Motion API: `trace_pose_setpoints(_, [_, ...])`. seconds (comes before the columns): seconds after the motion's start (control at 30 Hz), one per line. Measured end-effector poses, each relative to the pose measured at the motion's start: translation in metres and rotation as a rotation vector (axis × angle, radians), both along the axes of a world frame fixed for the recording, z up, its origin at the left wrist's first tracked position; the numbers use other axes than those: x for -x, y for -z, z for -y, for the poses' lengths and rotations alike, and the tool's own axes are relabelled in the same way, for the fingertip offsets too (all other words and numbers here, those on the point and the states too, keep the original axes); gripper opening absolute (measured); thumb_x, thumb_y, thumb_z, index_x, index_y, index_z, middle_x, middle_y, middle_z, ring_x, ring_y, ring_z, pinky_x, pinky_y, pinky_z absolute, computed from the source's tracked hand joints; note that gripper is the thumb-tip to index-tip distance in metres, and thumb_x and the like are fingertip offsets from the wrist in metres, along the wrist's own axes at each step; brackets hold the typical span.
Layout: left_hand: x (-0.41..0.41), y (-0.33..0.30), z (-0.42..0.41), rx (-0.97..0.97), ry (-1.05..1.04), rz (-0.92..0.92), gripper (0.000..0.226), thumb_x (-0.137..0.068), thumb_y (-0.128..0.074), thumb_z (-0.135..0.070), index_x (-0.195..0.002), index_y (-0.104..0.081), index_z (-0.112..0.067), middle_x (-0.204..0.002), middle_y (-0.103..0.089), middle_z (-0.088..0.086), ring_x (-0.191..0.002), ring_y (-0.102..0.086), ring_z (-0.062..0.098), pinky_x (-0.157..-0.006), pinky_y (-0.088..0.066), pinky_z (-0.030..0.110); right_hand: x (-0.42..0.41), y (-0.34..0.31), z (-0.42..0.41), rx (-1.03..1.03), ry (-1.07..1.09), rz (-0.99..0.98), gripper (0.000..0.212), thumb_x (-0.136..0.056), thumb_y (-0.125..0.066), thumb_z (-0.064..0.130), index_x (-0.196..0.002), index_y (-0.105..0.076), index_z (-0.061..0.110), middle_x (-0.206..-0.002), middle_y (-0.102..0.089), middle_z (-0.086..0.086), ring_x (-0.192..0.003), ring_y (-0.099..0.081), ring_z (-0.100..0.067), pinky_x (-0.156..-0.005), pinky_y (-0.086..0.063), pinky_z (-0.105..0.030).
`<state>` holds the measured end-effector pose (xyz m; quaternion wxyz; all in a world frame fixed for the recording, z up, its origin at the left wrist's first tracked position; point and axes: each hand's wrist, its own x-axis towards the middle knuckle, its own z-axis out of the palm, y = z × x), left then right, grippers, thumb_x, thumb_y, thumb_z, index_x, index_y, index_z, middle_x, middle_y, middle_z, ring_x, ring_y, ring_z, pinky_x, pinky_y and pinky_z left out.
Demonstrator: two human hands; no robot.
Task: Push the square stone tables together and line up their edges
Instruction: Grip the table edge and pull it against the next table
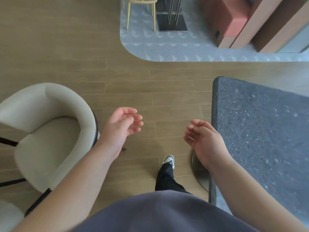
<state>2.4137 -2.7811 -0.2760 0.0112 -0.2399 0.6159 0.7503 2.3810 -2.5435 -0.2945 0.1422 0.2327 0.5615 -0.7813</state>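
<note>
Stone bench, dark speckled square top, sits at your right in the head view, its left edge running down past your right hand and its rounded far-left corner in sight; only this one stone top shows, so the partner to push it against is out of frame. Your right hand hangs just beside that left edge, fingers loosely curled, holding nothing; whether the wrist brushes the slab edge, can't tell. Your left hand is out over the wood floor, well apart from the bench, fingers relaxed and half-curled, also holding nothing. Step reads as approach or reposition: no contact with the top yet, one shoe forward between the cream chair at your left and the round metal base under the bench. Next move likely calls for both palms flat on a bench edge, pushing low and square so the pedestal slides without twisting. Hidden: the bench's right and near sides are cut by the frame, the pedestal is mostly under your right forearm, and the gap and edge alignment between the tops cannot be judged. Far side is soft: patterned carpet, a yellow-legged chair, reddish-brown furniture at top right, all unclear.
</note>
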Motion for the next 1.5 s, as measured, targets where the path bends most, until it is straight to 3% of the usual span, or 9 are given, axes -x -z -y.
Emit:
trace_pose_setpoints(0.43, [0.238, -0.015, -0.082, 0.085, 0.115, -0.013, 0.026, -0.1, -0.039, 0.008, -0.11, -0.06, -0.003, -0.093, -0.069, 0.012, -0.085, -0.067, 0.025, -0.084, -0.056, 0.044, 0.225, -0.015, -0.085, 0.003, -0.002, -0.073, 0.025, -0.096, -0.042, -0.004, -0.106, -0.059, 0.01, -0.079, -0.063, -0.003, -0.075, -0.06, -0.019, -0.078, -0.053, -0.035])
trace_pose_setpoints(0.73, [0.36, -0.019, -0.116, 0.108, 0.198, -0.032, 0.025, -0.1, -0.039, 0.009, -0.111, -0.059, -0.001, -0.094, -0.068, 0.013, -0.083, -0.067, 0.023, -0.082, -0.057, 0.042, 0.319, -0.02, -0.108, -0.004, 0.043, -0.056, 0.024, -0.096, -0.042, -0.005, -0.107, -0.059, 0.009, -0.08, -0.063, -0.004, -0.077, -0.058, -0.021, -0.078, -0.053, -0.035])
trace_pose_setpoints(1.3, [0.669, 0.002, -0.047, 0.04, 0.374, -0.028, 0.026, -0.098, -0.039, 0.01, -0.106, -0.06, -0.004, -0.093, -0.069, 0.014, -0.08, -0.068, 0.022, -0.079, -0.056, 0.042, 0.569, -0.028, -0.046, -0.104, 0.284, -0.05, 0.027, -0.095, -0.042, -0.008, -0.104, -0.061, 0.009, -0.082, -0.062, -0.008, -0.073, -0.059, -0.02, -0.075, -0.053, -0.034])
trace_pose_setpoints(1.5, [0.764, -0.007, -0.055, 0.116, 0.497, -0.086, 0.029, -0.097, -0.039, 0.01, -0.103, -0.06, -0.009, -0.089, -0.07, 0.008, -0.079, -0.068, 0.021, -0.077, -0.058, 0.038, 0.636, -0.035, -0.046, -0.102, 0.416, -0.065, 0.026, -0.095, -0.042, -0.007, -0.104, -0.061, 0.008, -0.081, -0.062, -0.007, -0.076, -0.059, -0.022, -0.077, -0.054, -0.036])
